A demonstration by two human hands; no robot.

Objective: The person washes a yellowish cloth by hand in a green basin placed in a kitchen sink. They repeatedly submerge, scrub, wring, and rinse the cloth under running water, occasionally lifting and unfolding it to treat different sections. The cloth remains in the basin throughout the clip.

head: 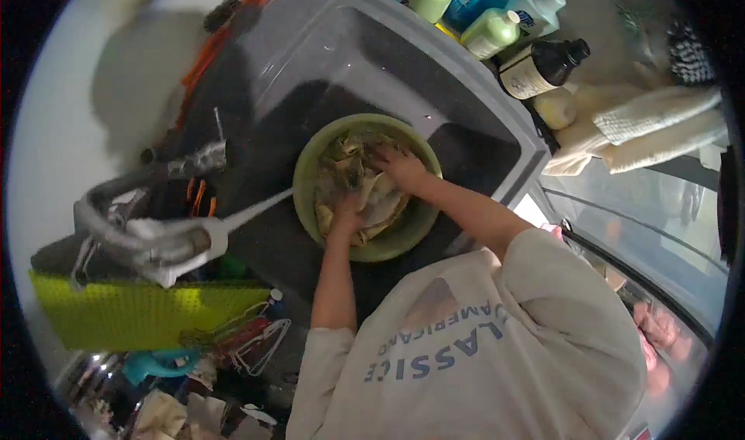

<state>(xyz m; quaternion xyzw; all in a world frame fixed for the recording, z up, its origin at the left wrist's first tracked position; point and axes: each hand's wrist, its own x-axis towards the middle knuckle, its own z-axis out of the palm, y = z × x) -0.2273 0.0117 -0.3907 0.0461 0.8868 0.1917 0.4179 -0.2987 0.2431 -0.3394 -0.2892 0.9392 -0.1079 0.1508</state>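
Observation:
A round green basin (310, 222) stands in a dark grey sink (384, 44). Wet, pale brownish cloth (372, 198) lies bunched inside it, with water around the folds. My left hand (347, 210) reaches down into the near left part of the cloth, its fingers blurred and hidden there. On the far right side of the basin, my right hand (403, 168) presses onto the cloth; its fingertips disappear among the folds. Whether either hand grips the fabric cannot be made out. From the tap head (216, 237) on the left, a stream of water (259, 209) runs to the basin's rim.
Several bottles, among them a light green bottle (492, 32) and a dark brown bottle (544, 67), line the sink's far right ledge. Beside them lie pale towels (652, 126). A curved tap hose (110, 230) arches at left, above a yellow-green perforated basket (145, 312).

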